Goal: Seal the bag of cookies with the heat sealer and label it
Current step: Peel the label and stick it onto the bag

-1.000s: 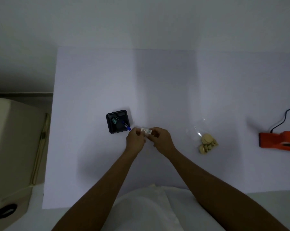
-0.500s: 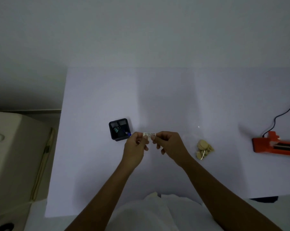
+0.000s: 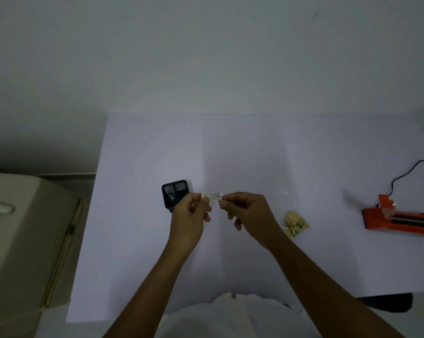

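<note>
A small white label [image 3: 213, 196] with handwritten lines is pinched at its two ends, above the table. My left hand [image 3: 190, 217] grips its left end and my right hand [image 3: 247, 213] grips its right end. To the right of my right wrist lies the clear bag of pale round cookies [image 3: 294, 222] on the white table [image 3: 254, 147]. The orange heat sealer [image 3: 398, 219] sits at the table's right edge, its black cord running up and away.
A small black square holder [image 3: 175, 194] with pens and clips stands just left of my left hand. A beige cabinet or appliance [image 3: 27, 240] sits off the table's left side. A plain wall rises behind the table.
Both hands lifted the label slightly and turned it flat toward the camera, so the writing shows. The view tilted upward, so the table sits lower in frame.
</note>
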Available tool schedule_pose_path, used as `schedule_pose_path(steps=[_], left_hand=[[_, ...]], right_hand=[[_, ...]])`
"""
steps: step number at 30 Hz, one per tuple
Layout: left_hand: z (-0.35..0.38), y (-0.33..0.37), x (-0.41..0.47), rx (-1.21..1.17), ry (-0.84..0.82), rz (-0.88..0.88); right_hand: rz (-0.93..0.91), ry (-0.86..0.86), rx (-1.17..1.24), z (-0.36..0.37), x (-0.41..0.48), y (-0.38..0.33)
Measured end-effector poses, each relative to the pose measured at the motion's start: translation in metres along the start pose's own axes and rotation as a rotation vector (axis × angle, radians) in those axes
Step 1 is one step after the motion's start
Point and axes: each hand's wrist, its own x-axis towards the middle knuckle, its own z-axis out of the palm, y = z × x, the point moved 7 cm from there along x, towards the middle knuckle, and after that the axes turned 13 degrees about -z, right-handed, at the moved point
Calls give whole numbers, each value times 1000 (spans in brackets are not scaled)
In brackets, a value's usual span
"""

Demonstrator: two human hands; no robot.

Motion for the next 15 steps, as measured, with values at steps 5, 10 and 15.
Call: schedule_pose_path(steps=[5,10,15], left_hand=[[0,2,-7,1,8,8],[-2,1,-10,37,57,36],[-3,16,-25,173,180,311]], right_hand=[[3,19,32,1,-5,-5],[-12,20,28,3,-9,-7],[-15,27,13,1,-11,-8]])
